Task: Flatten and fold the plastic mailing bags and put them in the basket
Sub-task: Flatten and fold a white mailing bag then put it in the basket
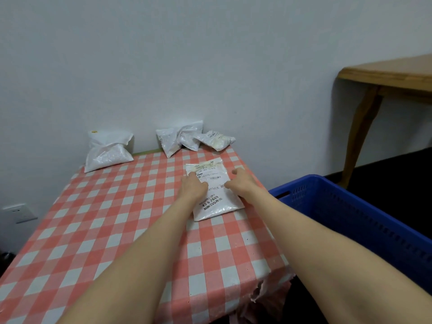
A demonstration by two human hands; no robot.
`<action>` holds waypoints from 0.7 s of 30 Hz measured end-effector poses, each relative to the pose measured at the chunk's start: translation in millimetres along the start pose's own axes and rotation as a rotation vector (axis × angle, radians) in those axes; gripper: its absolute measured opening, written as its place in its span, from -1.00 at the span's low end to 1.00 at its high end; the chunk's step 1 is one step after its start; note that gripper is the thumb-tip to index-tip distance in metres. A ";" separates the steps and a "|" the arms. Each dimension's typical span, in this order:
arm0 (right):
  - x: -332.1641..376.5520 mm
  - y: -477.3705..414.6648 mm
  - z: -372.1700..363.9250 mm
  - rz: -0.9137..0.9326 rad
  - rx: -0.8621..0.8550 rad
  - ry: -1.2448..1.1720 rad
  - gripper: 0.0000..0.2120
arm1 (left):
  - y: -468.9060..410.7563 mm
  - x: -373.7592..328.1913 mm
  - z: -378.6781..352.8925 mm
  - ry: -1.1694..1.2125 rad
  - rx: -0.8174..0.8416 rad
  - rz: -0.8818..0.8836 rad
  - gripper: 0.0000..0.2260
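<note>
A white plastic mailing bag [214, 202] with a printed label lies flat on the red-and-white checked table [98, 218], near its right edge. My left hand [192, 187] rests on the bag's left side, fingers stretched forward over the label. My right hand [240, 181] lies on the bag's right edge, fingers extended. Several more white mailing bags sit crumpled against the far wall: one at the left [108, 149], two in the middle [180, 136] and one to their right [216, 139]. A blue plastic basket [364, 213] stands to the right of the table, below its level.
A wooden table [388, 76] with a curved leg stands at the far right by the wall. A wall socket [19, 212] shows at the lower left. The tablecloth's front right corner hangs torn.
</note>
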State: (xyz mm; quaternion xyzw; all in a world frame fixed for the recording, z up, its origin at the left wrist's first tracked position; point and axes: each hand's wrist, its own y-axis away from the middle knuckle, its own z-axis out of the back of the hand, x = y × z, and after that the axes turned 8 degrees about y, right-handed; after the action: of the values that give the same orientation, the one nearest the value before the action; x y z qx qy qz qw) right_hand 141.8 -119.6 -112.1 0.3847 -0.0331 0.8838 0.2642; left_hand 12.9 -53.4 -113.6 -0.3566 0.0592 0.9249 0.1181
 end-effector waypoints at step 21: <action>-63.8 8.8 88.0 -0.262 -0.106 -0.785 -0.77 | 9.2 -99.5 -38.0 0.563 0.061 -0.022 -0.76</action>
State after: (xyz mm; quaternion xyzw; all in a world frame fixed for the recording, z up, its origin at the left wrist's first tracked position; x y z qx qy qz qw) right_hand 231.8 -178.3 -93.5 0.6794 -0.1274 0.6259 0.3612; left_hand 106.5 -87.2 -74.4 -0.5965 0.1136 0.7857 0.1179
